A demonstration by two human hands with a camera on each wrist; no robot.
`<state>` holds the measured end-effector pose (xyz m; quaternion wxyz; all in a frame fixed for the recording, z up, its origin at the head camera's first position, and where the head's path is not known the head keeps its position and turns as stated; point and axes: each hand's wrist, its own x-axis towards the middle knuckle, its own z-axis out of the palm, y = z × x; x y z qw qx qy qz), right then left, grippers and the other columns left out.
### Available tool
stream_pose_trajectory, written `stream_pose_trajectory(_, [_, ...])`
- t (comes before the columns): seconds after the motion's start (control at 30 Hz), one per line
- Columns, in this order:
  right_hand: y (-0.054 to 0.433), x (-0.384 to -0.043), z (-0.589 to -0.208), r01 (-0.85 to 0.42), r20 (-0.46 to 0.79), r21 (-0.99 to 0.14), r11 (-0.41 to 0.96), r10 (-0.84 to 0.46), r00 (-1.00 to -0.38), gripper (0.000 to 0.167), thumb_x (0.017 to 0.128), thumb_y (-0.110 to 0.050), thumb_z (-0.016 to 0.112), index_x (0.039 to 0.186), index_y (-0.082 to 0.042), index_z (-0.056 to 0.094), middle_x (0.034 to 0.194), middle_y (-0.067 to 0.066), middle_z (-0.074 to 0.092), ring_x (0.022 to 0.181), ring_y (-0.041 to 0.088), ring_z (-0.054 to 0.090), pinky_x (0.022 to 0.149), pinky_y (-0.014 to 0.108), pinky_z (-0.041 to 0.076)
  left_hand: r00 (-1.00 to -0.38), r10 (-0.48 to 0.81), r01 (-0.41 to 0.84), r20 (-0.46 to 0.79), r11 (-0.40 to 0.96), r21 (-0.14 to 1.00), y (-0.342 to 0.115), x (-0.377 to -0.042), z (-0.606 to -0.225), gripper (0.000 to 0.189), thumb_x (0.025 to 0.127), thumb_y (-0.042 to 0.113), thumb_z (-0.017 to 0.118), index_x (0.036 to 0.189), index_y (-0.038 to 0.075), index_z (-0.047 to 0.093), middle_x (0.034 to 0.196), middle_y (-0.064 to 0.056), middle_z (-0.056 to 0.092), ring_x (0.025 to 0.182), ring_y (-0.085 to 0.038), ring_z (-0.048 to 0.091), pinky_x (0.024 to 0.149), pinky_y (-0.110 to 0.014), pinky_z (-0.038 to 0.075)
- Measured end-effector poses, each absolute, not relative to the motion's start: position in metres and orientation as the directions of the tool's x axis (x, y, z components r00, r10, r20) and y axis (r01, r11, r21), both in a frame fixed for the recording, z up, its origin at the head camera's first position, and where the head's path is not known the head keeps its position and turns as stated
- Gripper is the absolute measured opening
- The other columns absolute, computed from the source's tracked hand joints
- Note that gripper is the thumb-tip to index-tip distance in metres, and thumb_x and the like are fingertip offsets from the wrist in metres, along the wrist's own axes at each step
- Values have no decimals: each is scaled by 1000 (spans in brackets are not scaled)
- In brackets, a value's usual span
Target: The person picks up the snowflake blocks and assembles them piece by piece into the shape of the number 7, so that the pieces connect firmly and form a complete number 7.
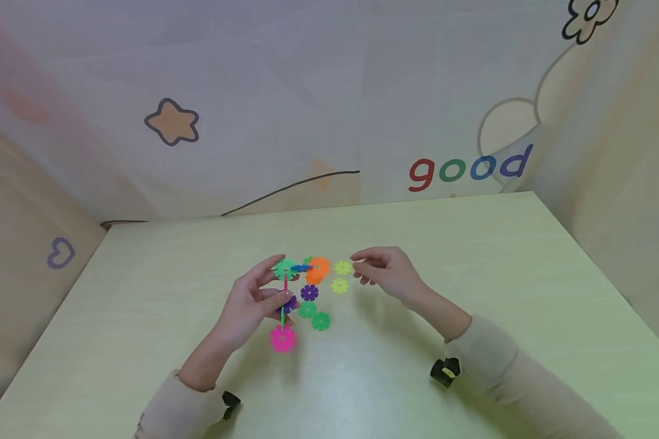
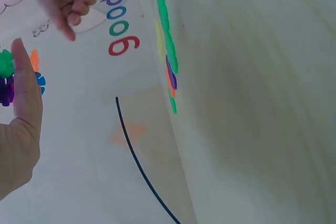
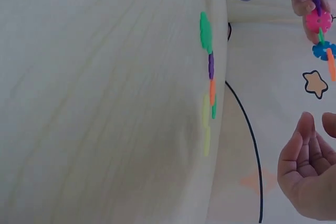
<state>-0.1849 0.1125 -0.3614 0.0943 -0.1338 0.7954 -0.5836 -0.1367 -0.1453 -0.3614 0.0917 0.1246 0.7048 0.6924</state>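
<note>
My left hand (image 1: 247, 302) grips a chain of interlocking flower-shaped plastic discs (image 1: 282, 339), held above the table. Pink, green, purple and blue pieces show in it, with an orange disc (image 3: 331, 64) at its far end in the right wrist view. Thumb and fingers pinch it around a purple disc (image 1: 290, 303). My right hand (image 1: 390, 271) hovers to the right with fingers loosely bent and nothing between them. Nearest to its fingertips are two yellow discs (image 1: 343, 267) on the table. In the right wrist view, thumb and fingers of that hand (image 3: 307, 171) stand apart.
More loose discs lie beneath and beside the chain: a purple one (image 1: 309, 292), green ones (image 1: 321, 321) and an orange one partly covered in the head view. The pale table (image 1: 395, 390) ends at a printed curtain (image 1: 285, 110) behind. Black devices (image 1: 446, 372) sit at both wrists.
</note>
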Motion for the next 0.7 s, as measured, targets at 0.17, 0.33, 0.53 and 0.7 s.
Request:
stream_pose_trajectory(0.17, [114,-203,-368,-98,-51,-906,412,-337,-940,28,87,-11,61,112,3,61,91,15,63,80,34,57,70,34,50,-960,275,54,48,13,998,-159,-138,-361,62,86,-9,54,141,8,30,124,-23,49,75,-20,67,63,-38,54])
stream_pose_trajectory(0.33, [112,-220,-376,-126,-63,-855,503,-341,-938,30,84,-12,65,110,1,63,88,9,60,79,22,52,66,26,46,-963,264,53,47,15,998,-169,-138,-360,62,87,-7,54,141,7,29,125,-23,48,76,-21,67,64,-38,54])
stream_pose_trajectory(0.53, [106,-239,-387,-185,-53,-795,578,-370,-928,30,79,-13,71,107,-3,66,82,6,59,77,22,53,64,27,45,-963,261,76,69,16,997,-177,-139,-361,61,87,-4,56,141,7,29,124,-19,51,78,-22,67,63,-40,54])
stream_pose_trajectory(0.7, [101,-254,-399,-174,-114,-721,671,-362,-925,34,77,-12,72,110,-3,65,86,7,60,80,22,50,69,29,43,-960,265,88,87,-9,996,-181,-142,-364,61,87,-5,55,141,6,29,122,-14,54,79,-25,67,63,-42,53])
